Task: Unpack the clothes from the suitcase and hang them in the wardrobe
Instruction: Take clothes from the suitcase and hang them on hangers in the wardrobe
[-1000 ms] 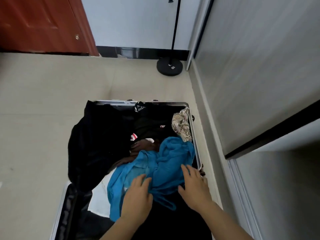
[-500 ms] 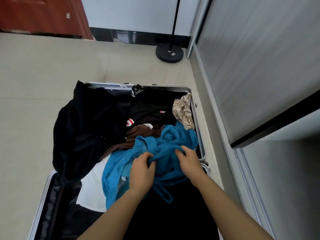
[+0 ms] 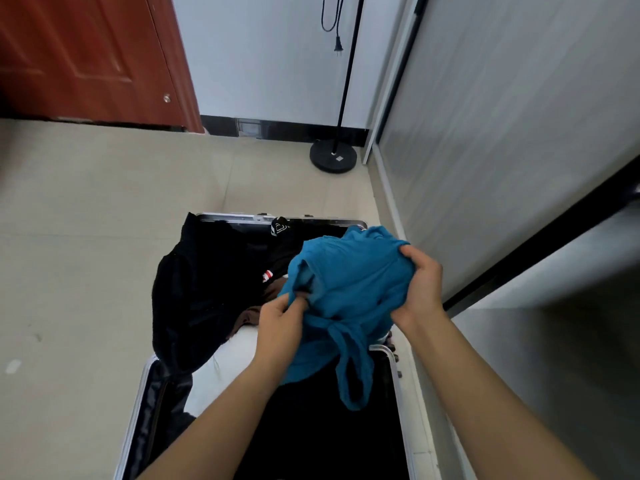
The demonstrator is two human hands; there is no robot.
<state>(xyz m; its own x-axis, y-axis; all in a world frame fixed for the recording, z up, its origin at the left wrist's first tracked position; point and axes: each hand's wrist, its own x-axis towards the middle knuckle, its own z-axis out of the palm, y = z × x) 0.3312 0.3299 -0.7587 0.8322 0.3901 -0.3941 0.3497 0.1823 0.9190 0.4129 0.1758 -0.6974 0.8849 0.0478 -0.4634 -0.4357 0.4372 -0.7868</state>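
Above the open suitcase (image 3: 393, 362) on the floor, both hands, left (image 3: 278, 327) and right (image 3: 420, 289), clutch the bunched blue garment (image 3: 349, 289), its loop dangling over black clothes (image 3: 207, 289).

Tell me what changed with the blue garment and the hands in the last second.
The left hand and right hand, flat on the blue garment before, took a grip on it and lifted it, bunched, above the open suitcase, a loop dangling. The black clothes stayed put.
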